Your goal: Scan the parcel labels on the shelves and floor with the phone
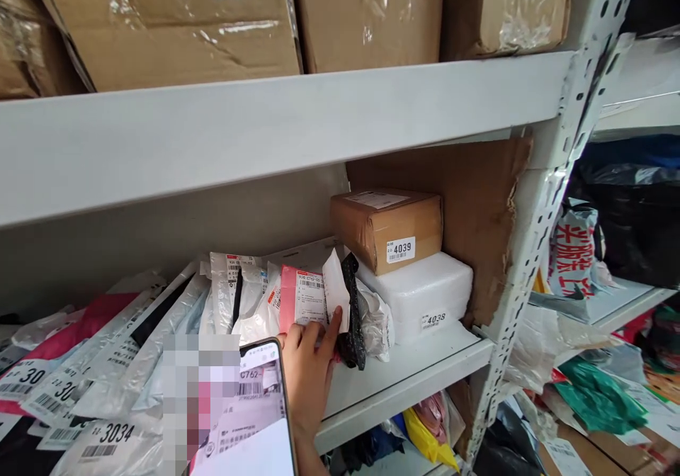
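My right hand (309, 373) reaches onto the lower shelf and grips a pink parcel (290, 299) with a white barcode label, fingers closed on its lower edge. The parcel stands among several grey and white mailer bags (159, 334). A black pouch (351, 320) leans just right of my hand. A phone (260, 405) is raised at the bottom, its screen showing a parcel label. It covers part of my hand, and what holds it is hidden. My left hand is not seen.
A brown box (387, 228) labelled 4039 rests on a white foam box (419, 292) labelled 4038, to the right on the grey shelf (414, 377). Cardboard cartons (175, 23) fill the shelf above. A slotted metal upright (536, 249) stands right, with more bags beyond.
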`<state>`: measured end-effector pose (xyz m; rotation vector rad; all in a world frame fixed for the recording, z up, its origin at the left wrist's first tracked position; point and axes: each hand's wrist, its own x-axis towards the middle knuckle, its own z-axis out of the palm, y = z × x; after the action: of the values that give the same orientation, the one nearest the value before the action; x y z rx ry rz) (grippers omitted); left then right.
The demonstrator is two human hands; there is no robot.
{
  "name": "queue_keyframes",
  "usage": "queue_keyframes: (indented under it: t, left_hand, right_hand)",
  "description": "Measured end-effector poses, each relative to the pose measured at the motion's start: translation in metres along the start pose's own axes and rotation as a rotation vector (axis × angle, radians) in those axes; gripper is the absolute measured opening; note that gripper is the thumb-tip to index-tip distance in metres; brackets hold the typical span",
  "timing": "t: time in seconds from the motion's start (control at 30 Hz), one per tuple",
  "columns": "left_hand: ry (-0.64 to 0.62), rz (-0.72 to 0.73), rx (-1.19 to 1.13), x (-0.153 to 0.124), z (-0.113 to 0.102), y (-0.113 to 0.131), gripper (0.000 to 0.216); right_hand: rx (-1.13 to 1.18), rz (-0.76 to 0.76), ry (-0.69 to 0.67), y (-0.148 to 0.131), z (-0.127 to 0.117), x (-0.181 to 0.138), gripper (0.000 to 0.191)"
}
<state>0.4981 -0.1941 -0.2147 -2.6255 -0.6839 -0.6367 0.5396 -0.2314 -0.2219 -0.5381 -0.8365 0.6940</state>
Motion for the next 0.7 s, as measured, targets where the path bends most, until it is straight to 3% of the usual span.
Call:
queue_keyframes:
  t: [0.07, 0.13, 0.33, 0.63, 0.7]
  left_hand:
    - [-0.012, 0.019, 0.002, 0.001, -0.005, 0.0, 0.07]
    - [-0.017, 0.024, 0.003, 0.0, -0.007, 0.001, 0.073]
    - [-0.013, 0.015, -0.002, 0.0, -0.006, 0.001, 0.075]
    - [0.002, 0.007, -0.069, 0.001, -0.006, 0.001, 0.07]
    - [0.015, -0.002, -0.098, 0.001, -0.009, 0.002, 0.069]
  right_hand:
    - [-0.044, -0.175, 0.214, 0.019, 0.013, 0.012, 0.025]
    - [-0.062, -0.234, 0.289, 0.034, 0.025, 0.018, 0.026]
    - [-0.076, -0.198, 0.264, 0.047, 0.031, 0.017, 0.024]
    - [-0.022, -0.263, 0.479, 0.05, 0.035, 0.013, 0.023]
    - [0.029, -0.224, 0.415, 0.046, 0.034, 0.013, 0.028]
